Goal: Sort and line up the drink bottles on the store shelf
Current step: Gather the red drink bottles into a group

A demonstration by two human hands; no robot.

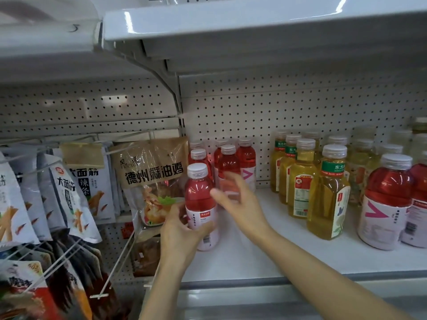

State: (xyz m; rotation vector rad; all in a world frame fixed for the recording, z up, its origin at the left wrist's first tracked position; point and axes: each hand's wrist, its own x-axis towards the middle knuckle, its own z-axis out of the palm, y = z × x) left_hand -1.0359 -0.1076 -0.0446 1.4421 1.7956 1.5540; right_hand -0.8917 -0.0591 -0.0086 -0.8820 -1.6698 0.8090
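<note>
While the fingers of the left hand (179,229) are curled round the label of a clear plastic bottle of red drink with a white cap (200,204), held upright at the white shelf's (265,245) left front, the right hand (238,199) is spread open, blurred, holding nothing, just before the red bottles behind (228,167). These could be toppled if struck by the open hand. The yellow tea bottles (328,192) are well apart, rightward.

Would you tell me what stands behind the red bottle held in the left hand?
Behind the held red bottle, more red bottles stand in rows toward the pegboard. The right hand covers their lower parts.
</note>
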